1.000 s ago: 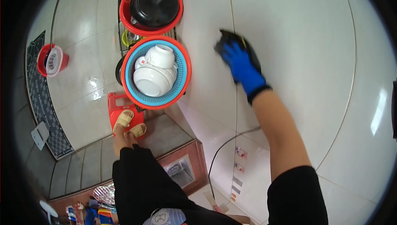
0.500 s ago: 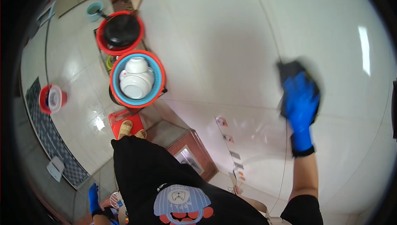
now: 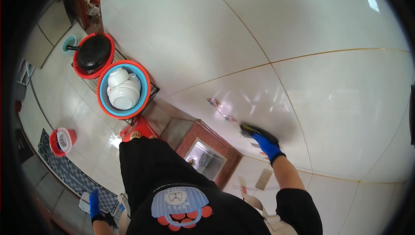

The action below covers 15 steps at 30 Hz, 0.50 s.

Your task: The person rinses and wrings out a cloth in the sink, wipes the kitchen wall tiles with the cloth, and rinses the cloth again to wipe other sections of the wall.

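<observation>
Both my hands wear blue gloves. My right hand (image 3: 267, 144) holds a dark cloth (image 3: 258, 134) against the glossy white wall tiles (image 3: 242, 101), close to a row of small stickers (image 3: 230, 118). Its fingers are mostly hidden by the cloth. Low at the left, my left hand (image 3: 94, 204) hangs beside my body with nothing visible in it; how its fingers are set is too small to make out.
A red and blue basket (image 3: 147, 79) of white bowls and a red basin (image 3: 111, 62) with a black pan (image 3: 94, 52) stand on a rack. A sink (image 3: 205, 159) lies below the wall. A red stool (image 3: 145, 127), a mop bucket (image 3: 71, 136) and a patterned mat (image 3: 73, 168) are on the floor.
My right hand has moved with the cloth down and left along the wall, to beside the stickers. The view has shifted, showing more of the sink and a wall socket.
</observation>
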{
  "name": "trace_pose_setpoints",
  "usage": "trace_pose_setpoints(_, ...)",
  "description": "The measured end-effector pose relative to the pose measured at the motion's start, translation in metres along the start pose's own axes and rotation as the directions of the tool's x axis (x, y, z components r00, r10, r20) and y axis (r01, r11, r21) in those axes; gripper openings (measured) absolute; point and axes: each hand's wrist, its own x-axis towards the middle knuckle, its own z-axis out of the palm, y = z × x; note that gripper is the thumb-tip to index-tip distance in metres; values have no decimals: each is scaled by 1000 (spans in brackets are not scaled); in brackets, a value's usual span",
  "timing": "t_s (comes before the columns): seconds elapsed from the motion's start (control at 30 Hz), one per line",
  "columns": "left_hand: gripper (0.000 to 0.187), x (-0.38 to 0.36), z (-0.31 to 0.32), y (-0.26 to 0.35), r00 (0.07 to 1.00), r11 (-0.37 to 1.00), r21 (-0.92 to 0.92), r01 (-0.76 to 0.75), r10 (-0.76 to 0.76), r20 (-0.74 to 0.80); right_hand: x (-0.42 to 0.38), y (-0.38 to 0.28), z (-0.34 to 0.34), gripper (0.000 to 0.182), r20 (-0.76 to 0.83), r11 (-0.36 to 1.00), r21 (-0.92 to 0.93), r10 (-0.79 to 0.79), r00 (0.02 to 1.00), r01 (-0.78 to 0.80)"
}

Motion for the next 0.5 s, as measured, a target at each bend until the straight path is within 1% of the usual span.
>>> trace_pose_setpoints(0.03,35,-6,-3,1,999,997,68,46,-45,-11,-13,32,-27,46,-136,933,52,359,923,-355)
trace_pose_setpoints(0.07,34,-9,-3,7,995,985,146,96,-94,-19,-5,71,-44,32,-38,999,17,32,999,-31)
trace_pose_setpoints(0.1,33,-9,0,15,992,964,234,129,-127,-25,-19,106,-90,33,24,877,-460,-143,989,138)
trace_pose_setpoints(0.13,32,-5,-1,31,987,923,351,156,-156,-27,-55,83,-114,35,84,517,-821,-313,946,244)
trace_pose_setpoints(0.17,30,3,3,51,986,863,479,159,-164,-32,-83,32,-116,33,-93,623,-759,-391,916,189)
trace_pose_setpoints(0.2,29,12,10,76,990,778,618,112,-140,-3,-110,-18,-118,31,-273,726,-664,-457,847,178)
trace_pose_setpoints(0.23,27,49,0,88,892,534,715,-451,301,337,-137,-69,-120,30,-435,802,-558,-501,748,213)
trace_pose_setpoints(0.27,27,77,-5,102,509,-15,675,-737,646,570,-150,-45,-155,38,-309,388,-920,-809,501,60)
trace_pose_setpoints(0.3,27,93,15,159,684,-66,809,-585,496,535,-162,-22,-190,48,-129,52,-915,-977,168,-399)
trace_pose_setpoints(0.33,33,102,39,218,786,74,885,-460,497,367,-172,-41,-195,50,-368,318,-862,-928,56,-396)
trace_pose_setpoints(0.37,35,91,73,287,696,132,851,-509,645,316,-173,-62,-192,53,-625,632,-771,-774,-99,-80)
trace_pose_setpoints(0.4,38,60,115,361,588,176,796,-579,767,258,-156,-70,-190,60,-628,676,-734,-712,-314,-65)
trace_pose_setpoints(0.43,41,28,156,427,372,44,719,-693,876,306,-138,-83,-182,55,-662,743,-666,-630,-406,-66)
trace_pose_setpoints(0.47,45,-9,199,486,140,-108,623,-774,932,334,-113,-92,-155,51,-699,783,-620,-580,-419,-51)
trace_pose_setpoints(0.5,47,-57,241,535,-56,-290,590,-754,922,382,-85,-103,-125,47,-730,804,-594,-550,-406,-21)
